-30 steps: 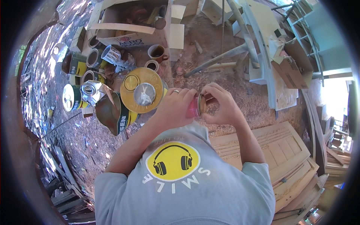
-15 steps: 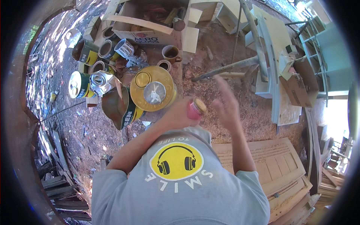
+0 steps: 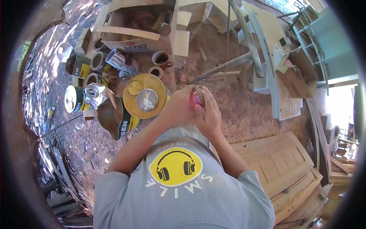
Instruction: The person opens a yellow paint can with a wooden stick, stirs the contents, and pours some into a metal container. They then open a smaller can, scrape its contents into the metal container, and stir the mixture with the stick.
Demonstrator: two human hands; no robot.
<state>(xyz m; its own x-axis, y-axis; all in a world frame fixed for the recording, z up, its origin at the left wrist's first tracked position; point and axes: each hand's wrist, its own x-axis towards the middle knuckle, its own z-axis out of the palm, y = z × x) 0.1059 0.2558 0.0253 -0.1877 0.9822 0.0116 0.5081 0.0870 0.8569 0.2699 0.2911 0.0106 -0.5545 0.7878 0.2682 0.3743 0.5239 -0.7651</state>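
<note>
Red jar (image 3: 195,100): clasped in the left hand, in front of the grey shirt (image 3: 175,198), tipped with its lid (image 3: 201,92) facing right.
Left hand (image 3: 180,105): closed around the jar.
Right hand (image 3: 209,113): laid against lid and jar, fingers nearly straight; cannot tell whether gripping.
Gold-topped can (image 3: 130,104): just left of the grip, with a whitish disc (image 3: 143,103) on top.
Brown surface (image 3: 170,73): beyond and left of the grip, under a brown mug (image 3: 164,62) and cardboard box (image 3: 157,46); right edge just past the hands.
Ground (image 3: 248,119): dirt and sawdust, stretching right of the grip to a stack of boards (image 3: 285,97).
Slanting pole (image 3: 225,69): beyond and right, lower end nearest the hands.
Panelled wood (image 3: 276,157): near right of the grip, top edge bordering the sawdust.
</note>
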